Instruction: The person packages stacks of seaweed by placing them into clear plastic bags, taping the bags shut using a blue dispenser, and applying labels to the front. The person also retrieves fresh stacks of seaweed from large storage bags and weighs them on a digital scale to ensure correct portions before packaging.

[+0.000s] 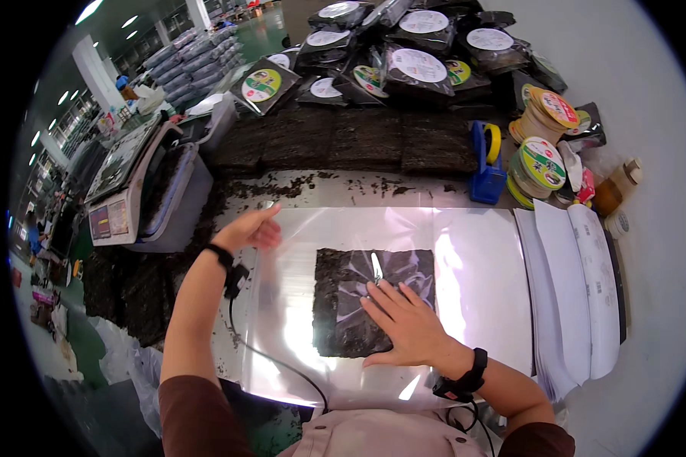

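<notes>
A square of dark dried seaweed point(328, 297) lies on a broad stack of clear plastic film point(480, 285). Creased, shiny film covers part of the seaweed. My right hand point(411, 328) rests flat over its lower right part, palm down and fingers spread, hiding that corner. At the upper left corner of the film is my left hand point(260, 228), thumb stretched out and fingers curled. Whether a film edge is pinched there is not clear. Both wrists wear black bands with small devices and cables.
Behind the film lie pressed seaweed blocks point(366, 140) and labelled packs point(417, 68). A digital scale point(114, 211) leans over a plastic bin point(177, 200) at left. A blue tape dispenser point(486, 177), label rolls point(540, 165) and a bottle point(617, 185) stand at right, above paper sheets point(566, 285).
</notes>
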`<state>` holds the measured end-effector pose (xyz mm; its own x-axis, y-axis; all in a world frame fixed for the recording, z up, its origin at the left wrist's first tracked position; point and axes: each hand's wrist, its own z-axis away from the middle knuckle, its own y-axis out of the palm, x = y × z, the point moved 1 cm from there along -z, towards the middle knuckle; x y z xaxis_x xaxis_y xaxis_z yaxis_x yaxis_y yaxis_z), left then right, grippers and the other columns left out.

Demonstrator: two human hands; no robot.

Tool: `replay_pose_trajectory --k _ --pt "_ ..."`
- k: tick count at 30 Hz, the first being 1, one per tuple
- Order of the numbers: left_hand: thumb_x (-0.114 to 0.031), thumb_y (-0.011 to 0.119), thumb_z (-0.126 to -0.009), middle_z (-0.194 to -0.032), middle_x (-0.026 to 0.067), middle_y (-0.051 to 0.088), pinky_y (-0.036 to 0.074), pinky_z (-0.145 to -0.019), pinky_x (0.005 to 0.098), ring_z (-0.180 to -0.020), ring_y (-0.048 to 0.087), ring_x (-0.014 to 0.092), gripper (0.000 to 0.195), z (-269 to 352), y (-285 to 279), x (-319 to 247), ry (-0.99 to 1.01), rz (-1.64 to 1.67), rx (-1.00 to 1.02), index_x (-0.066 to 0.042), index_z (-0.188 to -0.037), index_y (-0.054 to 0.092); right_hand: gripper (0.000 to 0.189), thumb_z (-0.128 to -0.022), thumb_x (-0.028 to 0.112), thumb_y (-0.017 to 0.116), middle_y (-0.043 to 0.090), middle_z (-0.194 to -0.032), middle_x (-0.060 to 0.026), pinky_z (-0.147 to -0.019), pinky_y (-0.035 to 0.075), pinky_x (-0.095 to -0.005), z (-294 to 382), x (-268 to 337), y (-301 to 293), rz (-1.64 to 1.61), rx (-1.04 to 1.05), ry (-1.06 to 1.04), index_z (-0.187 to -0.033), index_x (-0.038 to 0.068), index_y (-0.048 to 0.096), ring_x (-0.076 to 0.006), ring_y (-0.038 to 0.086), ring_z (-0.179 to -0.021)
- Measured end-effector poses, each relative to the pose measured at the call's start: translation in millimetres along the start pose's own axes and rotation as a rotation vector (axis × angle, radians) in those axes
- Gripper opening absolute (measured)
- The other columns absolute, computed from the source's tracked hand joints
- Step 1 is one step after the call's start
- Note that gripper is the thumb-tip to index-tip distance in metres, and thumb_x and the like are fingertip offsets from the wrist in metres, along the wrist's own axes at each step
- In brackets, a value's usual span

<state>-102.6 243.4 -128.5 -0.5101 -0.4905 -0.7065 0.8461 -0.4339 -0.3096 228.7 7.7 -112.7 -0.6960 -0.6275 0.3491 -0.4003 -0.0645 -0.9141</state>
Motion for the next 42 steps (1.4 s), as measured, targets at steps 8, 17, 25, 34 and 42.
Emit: replay_pose_trajectory --k 8,17,25,34,42 --pt "-0.018 0.056 -0.083 -0.073 0.0110 0.068 0.051 -0.056 0.0267 -0.060 0.064 0.015 0.023 128 45 6 0.076 -0.915 0.287 0.002 -0.078 0.066 0.091 -0.070 0.063 0.063 0.033 -0.143 -0.0202 -0.110 0.020 -0.0467 0 5 -2 0.041 0.016 0.006 -0.135 0.004 0.040 -0.0345 0.029 -0.134" --pt "-0.010 0.059 -0.069 -0.075 0.0137 0.050 0.044 -0.063 0.0388 -0.071 0.052 0.030 0.015 120 197 -17 1.118 -0.619 -0.366 0.003 -0.060 0.056 0.081 -0.071 0.063 0.061 0.034 -0.141 -0.0208 -0.109 0.020 -0.0492 -4 9 1 0.076 0.061 -0.008 -0.132 0.011 0.046 -0.0355 0.027 -0.134" --pt "-0.002 0.055 -0.078 -0.074 0.0104 0.047 0.041 -0.059 0.0336 -0.068 0.049 0.024 0.016 113 223 -9 1.070 -0.279 -0.106 0.004 -0.064 0.053 0.066 -0.077 0.052 0.063 0.046 -0.130 -0.0184 -0.105 0.029 -0.0476 0 3 0 -0.014 -0.021 -0.058 -0.125 0.008 0.052 -0.0321 0.038 -0.127" --pt "-0.012 0.045 -0.087 -0.076 0.0110 0.049 0.038 -0.064 0.0318 -0.070 0.047 0.024 0.019 116 206 -4 1.039 -0.010 0.088 0.002 -0.077 0.051 0.016 -0.087 0.009 0.060 0.062 -0.069 -0.0091 -0.046 0.046 -0.0238 -13 9 -6 -1.077 0.010 0.815 -0.082 0.000 0.047 -0.0139 0.063 -0.056" --pt "-0.013 0.056 -0.074 -0.133 0.0369 0.032 0.022 -0.109 0.0495 -0.126 0.033 0.048 0.076 175 237 25 1.040 -0.580 -0.028 0.017 -0.134 0.020 0.021 -0.085 0.009 0.056 0.063 -0.062 -0.0098 -0.047 0.045 -0.0268 -6 0 8 -1.027 -0.071 0.688 -0.096 -0.009 0.054 -0.0124 0.058 -0.049"
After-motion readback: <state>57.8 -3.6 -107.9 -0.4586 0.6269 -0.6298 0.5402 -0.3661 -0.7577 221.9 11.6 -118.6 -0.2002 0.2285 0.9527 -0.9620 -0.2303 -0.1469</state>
